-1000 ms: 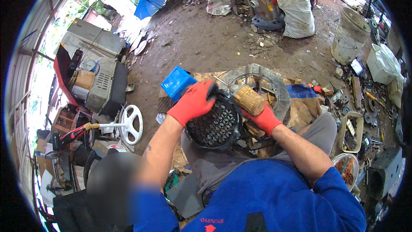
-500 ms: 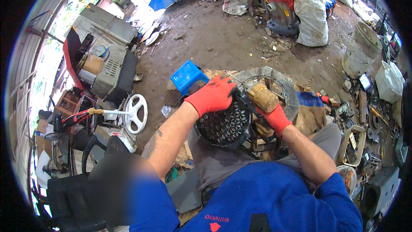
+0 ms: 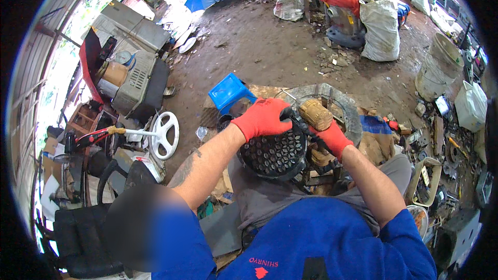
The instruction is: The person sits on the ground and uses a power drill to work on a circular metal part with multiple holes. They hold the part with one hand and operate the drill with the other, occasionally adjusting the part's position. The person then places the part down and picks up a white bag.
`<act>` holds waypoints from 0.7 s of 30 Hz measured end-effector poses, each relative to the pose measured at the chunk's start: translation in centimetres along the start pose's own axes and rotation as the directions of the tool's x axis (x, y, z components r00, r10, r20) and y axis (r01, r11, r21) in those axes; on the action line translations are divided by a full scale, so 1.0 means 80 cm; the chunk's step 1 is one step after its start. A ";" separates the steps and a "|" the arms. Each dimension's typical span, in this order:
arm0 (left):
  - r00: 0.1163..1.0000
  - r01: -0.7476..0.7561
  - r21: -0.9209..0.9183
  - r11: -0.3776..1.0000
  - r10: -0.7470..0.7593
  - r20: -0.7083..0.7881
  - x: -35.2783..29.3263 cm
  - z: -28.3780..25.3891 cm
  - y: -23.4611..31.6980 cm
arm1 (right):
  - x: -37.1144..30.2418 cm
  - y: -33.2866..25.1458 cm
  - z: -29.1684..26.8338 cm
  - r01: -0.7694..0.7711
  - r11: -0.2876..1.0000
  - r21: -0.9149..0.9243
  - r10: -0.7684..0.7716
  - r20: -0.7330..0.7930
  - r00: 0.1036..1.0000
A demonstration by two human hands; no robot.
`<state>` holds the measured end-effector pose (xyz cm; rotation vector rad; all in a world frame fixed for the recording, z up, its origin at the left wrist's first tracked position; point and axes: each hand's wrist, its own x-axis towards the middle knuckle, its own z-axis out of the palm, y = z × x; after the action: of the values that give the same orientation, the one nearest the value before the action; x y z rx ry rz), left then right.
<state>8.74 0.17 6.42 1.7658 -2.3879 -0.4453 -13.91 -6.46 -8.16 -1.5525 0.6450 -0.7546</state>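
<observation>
My left hand, in a red glove, is closed over the upper rim of a black round part with a honeycomb-like face. This part stands tilted over my lap. My right hand, gloved in red too, is wrapped round the handle of a wooden mallet, most of it hidden by the glove. Its worn yellow-brown cylindrical head is beside the black part's upper right rim; whether they touch I cannot tell. A thin metal rod shows between my left hand and the mallet head.
Just beyond my hands are a blue plastic stool and a grey ring-shaped block. A white steering-wheel-like ring stands at left. On the right lie a beige bin and scattered scrap. White sacks stand farther back.
The view has shifted slightly. My left hand still grips the black part's rim, and the mallet stays beside it with little visible movement.
</observation>
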 end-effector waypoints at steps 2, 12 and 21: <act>0.999 0.031 -0.005 1.000 -0.031 0.022 -0.009 0.001 0.010 | -0.010 -0.007 0.009 -0.079 0.994 -0.081 0.079 -0.003 0.997; 0.953 -0.076 0.453 0.888 0.198 -0.228 0.009 0.039 -0.004 | -0.016 -0.023 0.015 -0.134 0.991 0.023 0.135 -0.038 0.990; 0.884 0.185 0.415 0.891 0.033 -0.466 0.009 0.057 -0.016 | -0.004 -0.017 0.014 -0.124 0.992 0.024 0.126 -0.080 0.989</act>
<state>8.38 -0.14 1.68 1.8668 -2.1780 0.5260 -13.25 -5.39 -6.89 -1.4558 0.7863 -0.7302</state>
